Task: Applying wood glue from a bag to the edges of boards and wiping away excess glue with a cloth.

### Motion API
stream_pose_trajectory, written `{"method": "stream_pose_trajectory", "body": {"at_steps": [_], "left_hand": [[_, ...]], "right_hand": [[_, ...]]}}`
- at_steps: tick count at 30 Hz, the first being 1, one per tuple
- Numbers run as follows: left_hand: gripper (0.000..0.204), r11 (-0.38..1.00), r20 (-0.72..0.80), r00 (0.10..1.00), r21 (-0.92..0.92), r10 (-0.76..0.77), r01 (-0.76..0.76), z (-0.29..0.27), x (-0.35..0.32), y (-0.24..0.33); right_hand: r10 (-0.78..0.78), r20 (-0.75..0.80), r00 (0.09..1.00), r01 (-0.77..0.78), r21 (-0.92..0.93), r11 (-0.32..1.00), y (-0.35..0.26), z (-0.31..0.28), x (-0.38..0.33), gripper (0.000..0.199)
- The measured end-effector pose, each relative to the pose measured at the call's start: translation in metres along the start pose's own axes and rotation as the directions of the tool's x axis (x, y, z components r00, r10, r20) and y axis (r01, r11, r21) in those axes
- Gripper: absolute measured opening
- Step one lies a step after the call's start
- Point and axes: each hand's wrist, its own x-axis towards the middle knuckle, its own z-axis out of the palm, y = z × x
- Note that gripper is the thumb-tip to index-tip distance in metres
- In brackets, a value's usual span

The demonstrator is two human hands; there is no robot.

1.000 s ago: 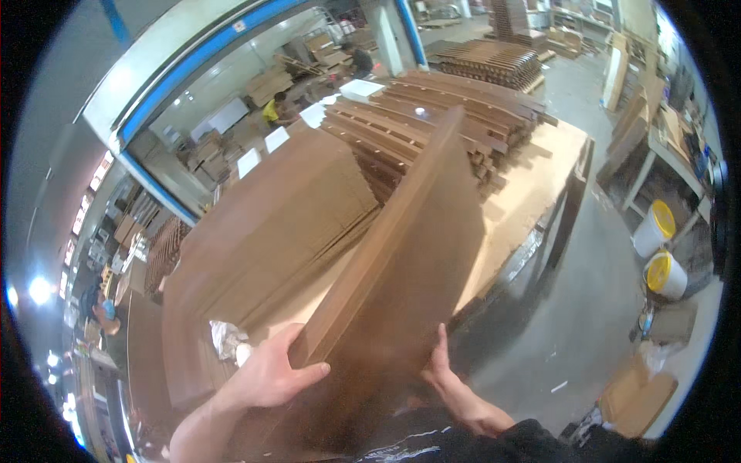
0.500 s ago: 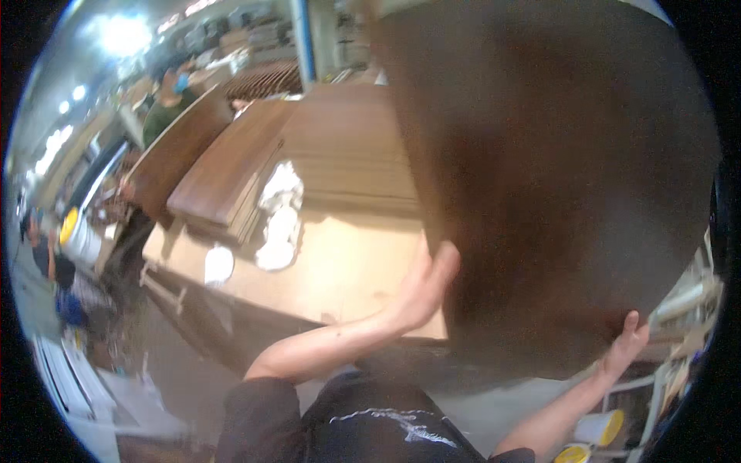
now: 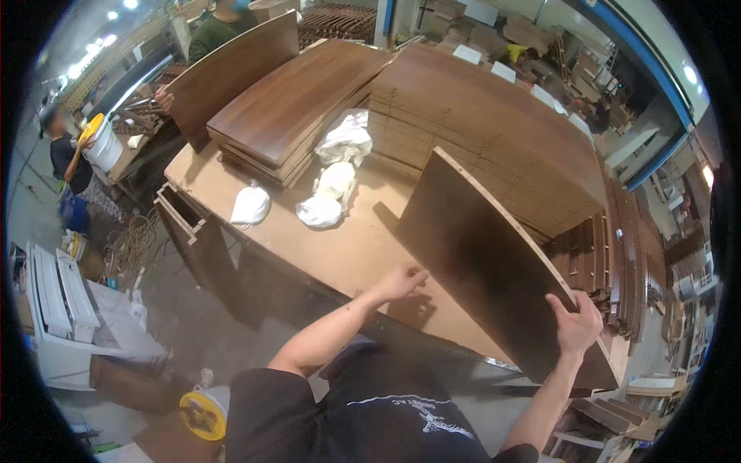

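Note:
A dark brown wooden panel [image 3: 486, 262] stands on its long edge, tilted, on the pale worktable [image 3: 370, 262]. My right hand [image 3: 579, 320] grips its upper edge at the near end, thumb on the dark face. My left hand [image 3: 401, 283] hovers over the table beside the panel's dark face, fingers loosely bent and apart, nothing visible in them. Beyond it lie a bunched white cloth [image 3: 346, 137], a pale wad [image 3: 334, 182] with white cloth under it, and a round white cloth bundle [image 3: 251, 204].
Brown panels form a low stack [image 3: 301, 100] at the back left and a larger stack [image 3: 486, 116] at the back right. Across the table a person [image 3: 212, 35] holds another panel [image 3: 235, 73]. At far left a person [image 3: 65, 150] is beside a white bucket [image 3: 104, 147].
The panel came down from a raised position in front of me onto the table. My left hand let go of it; my right hand moved up to its top edge.

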Motion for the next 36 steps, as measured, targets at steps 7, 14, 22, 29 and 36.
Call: {"method": "stream_pose_trajectory", "body": {"at_steps": [7,14,22,29,36], "left_hand": [[0.033,0.986,-0.477,0.87,-0.041,0.124,-0.164,-0.1,-0.019,-0.055],[0.05,0.766,-0.628,0.593,0.642,0.503,0.03,-0.235,0.013,-0.039],[0.066,0.576,-0.519,0.725,0.791,0.452,0.208,-0.258,0.051,-0.033],[0.064,0.602,-0.531,0.721,0.773,0.445,0.198,-0.269,0.057,-0.048],[0.031,0.558,-0.528,0.687,0.802,0.499,0.211,-0.266,0.066,-0.044]], "right_hand": [[0.173,0.336,0.926,-0.242,0.177,0.954,-0.045,-0.001,0.034,0.03],[0.21,0.392,0.896,-0.217,-0.027,0.976,-0.096,0.017,0.056,0.046],[0.036,0.136,0.99,-0.022,-0.101,0.995,-0.076,0.053,0.057,0.044],[-0.09,0.128,0.988,0.097,-0.049,0.994,-0.111,0.081,0.086,0.037],[-0.144,0.176,0.974,0.113,0.175,0.978,-0.118,0.062,0.089,0.05]]}}
